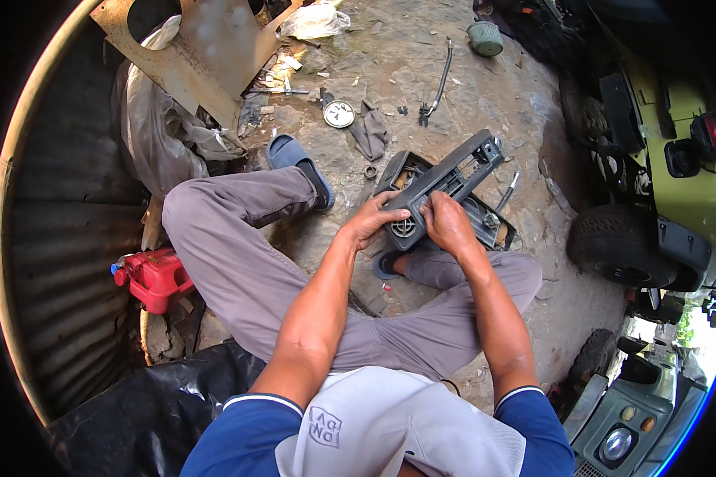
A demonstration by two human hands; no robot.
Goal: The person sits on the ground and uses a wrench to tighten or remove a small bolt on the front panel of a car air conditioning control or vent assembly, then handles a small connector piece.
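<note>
I sit on rough ground with a long dark grey plastic dashboard panel (453, 175) held in front of my knees. My left hand (371, 220) grips its near end from the left, fingers over the top edge. My right hand (445, 222) holds the same end from the right, fingertips close to a small round vent (404, 227) in the panel. The panel's far end points up and to the right. Under it lies a second dark frame part (493, 226) on the ground.
A red fuel can (155, 276) stands at my left beside a corrugated metal wall. A round gauge (339, 114), a grey rag (371, 131), a black hose (437, 87) and a rusty metal sheet (207, 48) lie ahead. A yellow-green vehicle (668, 151) is parked right.
</note>
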